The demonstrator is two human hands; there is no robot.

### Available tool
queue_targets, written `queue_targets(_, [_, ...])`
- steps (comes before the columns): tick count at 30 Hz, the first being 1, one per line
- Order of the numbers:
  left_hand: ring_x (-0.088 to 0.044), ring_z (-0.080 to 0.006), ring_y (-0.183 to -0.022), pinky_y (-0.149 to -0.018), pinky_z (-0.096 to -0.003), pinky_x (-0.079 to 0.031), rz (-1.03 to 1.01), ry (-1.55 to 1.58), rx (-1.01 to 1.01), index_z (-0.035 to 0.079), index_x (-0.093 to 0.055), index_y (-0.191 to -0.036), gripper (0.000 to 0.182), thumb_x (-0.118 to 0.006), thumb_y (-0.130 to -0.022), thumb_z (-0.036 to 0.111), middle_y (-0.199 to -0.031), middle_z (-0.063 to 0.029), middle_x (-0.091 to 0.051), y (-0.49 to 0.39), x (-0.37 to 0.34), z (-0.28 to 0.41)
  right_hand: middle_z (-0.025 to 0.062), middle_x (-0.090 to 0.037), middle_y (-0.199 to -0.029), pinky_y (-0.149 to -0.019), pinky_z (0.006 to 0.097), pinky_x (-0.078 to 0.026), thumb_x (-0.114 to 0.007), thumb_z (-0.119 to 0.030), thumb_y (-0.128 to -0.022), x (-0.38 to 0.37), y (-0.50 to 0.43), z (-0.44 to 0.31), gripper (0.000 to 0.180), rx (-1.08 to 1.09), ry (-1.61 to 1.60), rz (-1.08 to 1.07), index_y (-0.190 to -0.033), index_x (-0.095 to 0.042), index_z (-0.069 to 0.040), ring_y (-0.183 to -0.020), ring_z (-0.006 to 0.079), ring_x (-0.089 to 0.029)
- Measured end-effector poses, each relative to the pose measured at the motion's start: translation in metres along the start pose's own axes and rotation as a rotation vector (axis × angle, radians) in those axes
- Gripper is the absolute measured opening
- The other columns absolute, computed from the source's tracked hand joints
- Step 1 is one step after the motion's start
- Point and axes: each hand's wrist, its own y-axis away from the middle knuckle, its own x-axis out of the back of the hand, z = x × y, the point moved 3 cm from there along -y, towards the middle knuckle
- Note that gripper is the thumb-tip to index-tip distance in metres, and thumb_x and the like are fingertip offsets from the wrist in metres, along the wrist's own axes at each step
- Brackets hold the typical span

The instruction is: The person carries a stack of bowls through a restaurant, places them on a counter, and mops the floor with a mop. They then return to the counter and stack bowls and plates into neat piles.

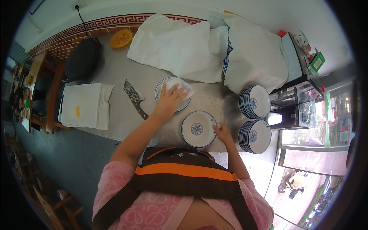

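Note:
My left hand (169,99) lies with spread fingers over a folded white cloth (191,88) bearing blue marks, pressing it onto a blue-rimmed white plate or bowl (157,89). Hand and cloth hide most of that dish. Nearer my body, a shallow white bowl (198,139) with a blue floral medallion sits on the metal table (166,135). The fingers of my right hand (223,133) hold its right rim. Two stacks of matching bowls, a far stack (260,99) and a near stack (261,141), stand to the right, tipped toward the view by the lens.
A cleaver (135,97) lies left of my left hand. Beyond it are a white cutting board (82,105) on a cloth, a black electric pan (82,60) and an orange round object (121,38). White cloths (178,47) cover things at the back; a dark cabinet (290,99) stands right.

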Motion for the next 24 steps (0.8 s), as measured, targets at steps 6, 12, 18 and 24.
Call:
queue_targets(6, [-0.04,-0.0298,-0.136,-0.113,-0.065,-0.016,-0.01,-0.03,-0.125,0.015,-0.057,-0.132,0.049,-0.055,-0.083,0.008,-0.141,-0.0052,-0.05,0.025,-0.003,0.038,0.0223,-0.062,-0.116,-0.093,0.0431,-0.046,-0.072,-0.021,-0.08,-0.032,-0.047,-0.118,0.062,0.92,0.293,0.471,-0.134,-0.049,0.001,-0.103,0.04,-0.06])
queue_targets(12, [-0.036,-0.0403,-0.135,-0.112,-0.0618,-0.019,-0.101,-0.152,0.355,0.013,-0.046,-0.141,0.066,-0.064,-0.077,0.01,-0.145,-0.0168,-0.042,0.06,-0.009,0.006,0.0225,-0.064,-0.106,-0.086,0.0444,-0.048,-0.067,-0.008,-0.078,-0.06,-0.084,-0.172,0.051,1.118,0.001,0.283,-0.128,-0.054,-0.003,-0.1,0.0404,-0.06])
queue_targets(18, [-0.056,-0.0445,-0.106,-0.091,-0.0488,-0.044,0.024,0.302,0.67,0.007,-0.043,-0.142,0.057,-0.059,-0.089,0.022,-0.116,-0.0296,-0.058,0.052,0.03,-0.013,0.0209,-0.066,-0.085,-0.068,0.0444,-0.048,-0.061,-0.019,-0.088,-0.018,-0.062,-0.197,0.03,0.758,0.219,0.184,-0.115,-0.063,-0.006,-0.079,0.037,-0.063])
queue_targets(24, [-0.064,-0.0446,-0.083,-0.075,-0.0494,-0.049,-0.189,0.451,0.599,0.003,-0.044,-0.139,0.053,-0.051,-0.096,0.033,-0.09,-0.0271,-0.066,0.026,0.022,0.027,0.0232,-0.067,-0.098,-0.079,0.0438,-0.05,-0.058,-0.031,-0.092,0.051,0.001,-0.158,0.038,0.508,0.252,0.134,-0.119,-0.059,-0.004,-0.089,0.0393,-0.065])
